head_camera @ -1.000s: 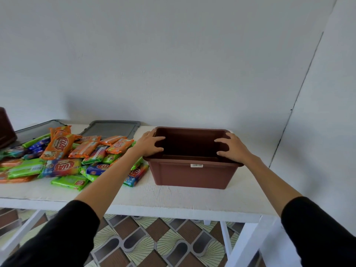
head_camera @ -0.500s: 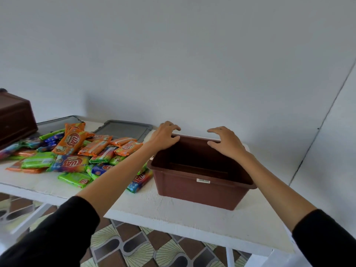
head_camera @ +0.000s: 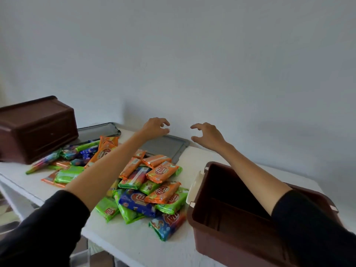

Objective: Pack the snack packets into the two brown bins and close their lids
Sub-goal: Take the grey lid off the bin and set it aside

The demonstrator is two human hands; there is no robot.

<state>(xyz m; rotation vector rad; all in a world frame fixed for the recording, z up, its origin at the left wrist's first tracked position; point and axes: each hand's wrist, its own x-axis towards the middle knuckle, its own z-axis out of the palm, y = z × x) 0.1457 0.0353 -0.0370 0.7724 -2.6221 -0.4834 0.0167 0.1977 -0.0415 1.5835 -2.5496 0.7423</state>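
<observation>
A single head-worn wide-angle camera looks forward and down from close above the open brown bin (head_camera: 231, 245), facing the wall (head_camera: 212, 54) behind it.

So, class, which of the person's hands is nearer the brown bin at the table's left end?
Left. The left hand hovers to the right of that brown bin, above a grey lid; the right hand is even farther right.

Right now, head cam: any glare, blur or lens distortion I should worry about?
Head view: soft even light, no hard glare, faint shadows on the wall behind the left hand and right hand. Head view: wide-angle stretch at the edges, so the open bin looks oversized. Head view: the far bin and packets are slightly smeared.
</observation>
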